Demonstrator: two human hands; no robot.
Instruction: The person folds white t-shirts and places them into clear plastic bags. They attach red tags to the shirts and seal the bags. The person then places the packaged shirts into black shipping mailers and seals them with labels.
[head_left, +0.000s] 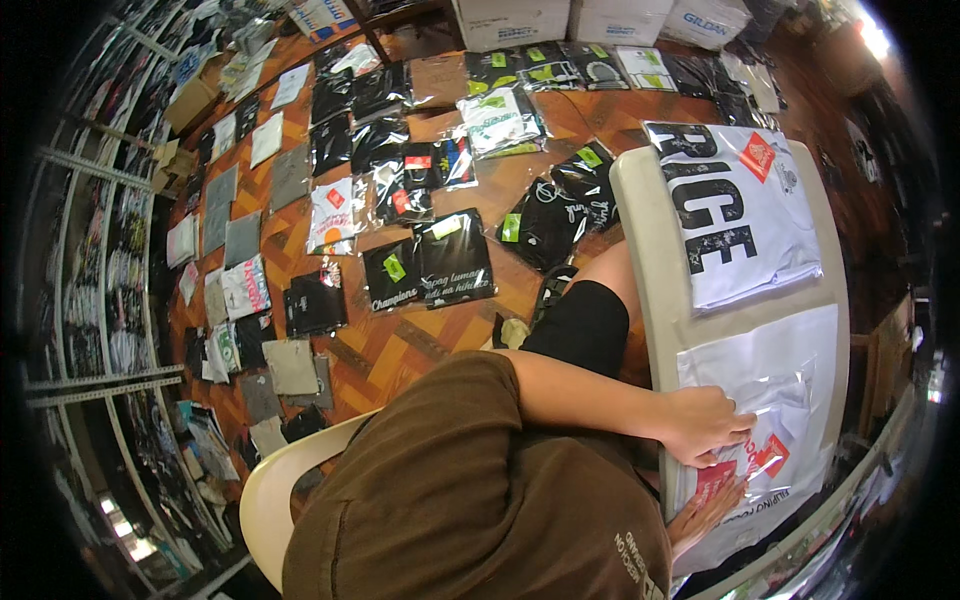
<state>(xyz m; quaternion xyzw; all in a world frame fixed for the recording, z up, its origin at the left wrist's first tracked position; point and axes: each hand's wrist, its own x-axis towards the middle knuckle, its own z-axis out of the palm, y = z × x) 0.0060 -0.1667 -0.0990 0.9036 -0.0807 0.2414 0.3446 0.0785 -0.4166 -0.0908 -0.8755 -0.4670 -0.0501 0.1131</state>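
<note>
In the head view my left hand (709, 426) reaches over a pale tabletop (651, 315), its curled fingertips touching the clear plastic bag around a folded white shirt (795, 450). Whether they pinch the film I cannot tell. Below it my right hand (709, 514) rests on the same bag, its fingers side by side and its thumb hidden. Between the hands shows a red panel with writing (716, 482); a red sticker (772, 454) lies just beyond. Farther up the table is another bagged white shirt (750, 217) with large black lettering and a red sticker.
Several bagged black shirts (457, 255) lie in rows on the wooden floor (420, 334) at my left. Cardboard boxes (514, 22) stand past them. Metal shelves (105, 300) packed with folded garments run behind me. The back of my chair (262, 495) shows at lower left.
</note>
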